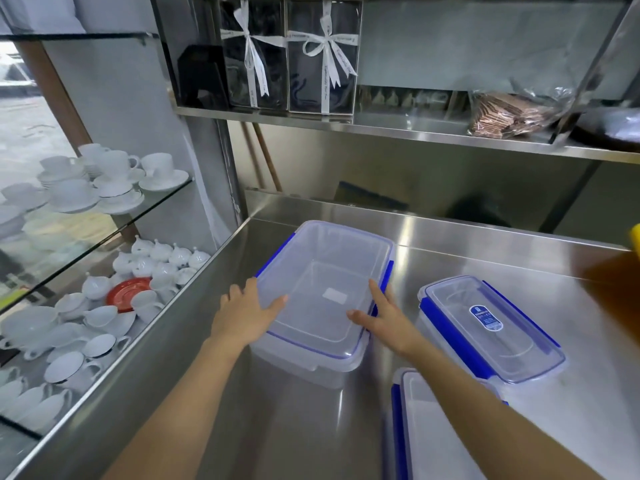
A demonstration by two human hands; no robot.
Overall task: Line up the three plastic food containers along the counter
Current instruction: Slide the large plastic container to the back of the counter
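A large clear plastic container with blue clips and a lid sits on the steel counter, near its left edge. My left hand grips its near left side, thumb on the lid. My right hand holds its near right side by the blue clip. To the right lies a narrower clear container with blue clips and a blue label on the lid. A third container shows at the bottom, partly hidden under my right forearm.
Glass shelves at the left hold white cups and saucers, white teapots and a red saucer. A steel shelf above the counter carries ribboned boxes and a bag. A brown and yellow object stands at the right edge.
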